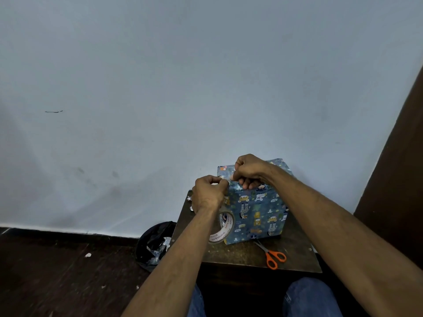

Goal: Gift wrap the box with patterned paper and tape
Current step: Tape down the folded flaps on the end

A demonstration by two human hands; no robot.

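One box (256,216), already covered in blue patterned paper, stands upright on my small table (240,252) in the lower middle of the frame, its taller side running up toward the wall (160,76) and its near face turned to me. Both my hands meet at its upper left corner. My left hand (207,195) is curled, fingertips pinching something small at that edge; I cannot tell whether it is tape or paper. My right hand (248,171) is clenched over the top edge, fingers pinching the same spot. One tape roll (222,227) stands on edge against the box's lower left, partly behind my left wrist, its hole facing me. One pair of orange-handled scissors (271,253) lies flat at the lower right of the box, blades pointing toward it. One dark bin (152,243) with paper scraps sits on the floor, left of the table.
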